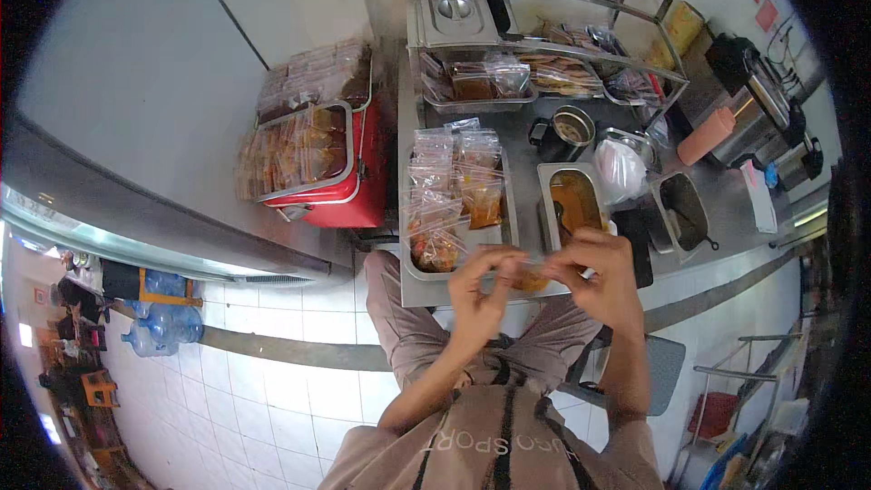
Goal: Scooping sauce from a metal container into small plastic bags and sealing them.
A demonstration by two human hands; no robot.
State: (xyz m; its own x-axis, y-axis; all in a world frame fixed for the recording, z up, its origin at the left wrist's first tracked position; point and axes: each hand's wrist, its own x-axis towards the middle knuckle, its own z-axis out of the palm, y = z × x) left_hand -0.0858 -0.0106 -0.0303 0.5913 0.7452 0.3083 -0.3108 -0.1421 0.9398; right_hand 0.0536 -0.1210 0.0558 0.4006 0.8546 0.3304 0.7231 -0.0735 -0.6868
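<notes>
My left hand (481, 286) and my right hand (599, 277) are raised together in front of me, both pinching a small clear plastic bag with orange sauce (531, 277) between their fingertips. Just beyond the hands lies a steel tray (426, 286) piled with several filled clear sauce bags (449, 191). To its right, an open steel container of orange-brown sauce (573, 204) sits on the counter.
A red box (358, 172) stacked with packaged food stands left of the steel counter (535, 118). Steel shelving with lidded pans (458, 9), a small pot (572, 127), an empty pan with a ladle (685, 209) and an orange cylinder (706, 136) lie beyond. Water jugs (163, 322) stand on the tiled floor.
</notes>
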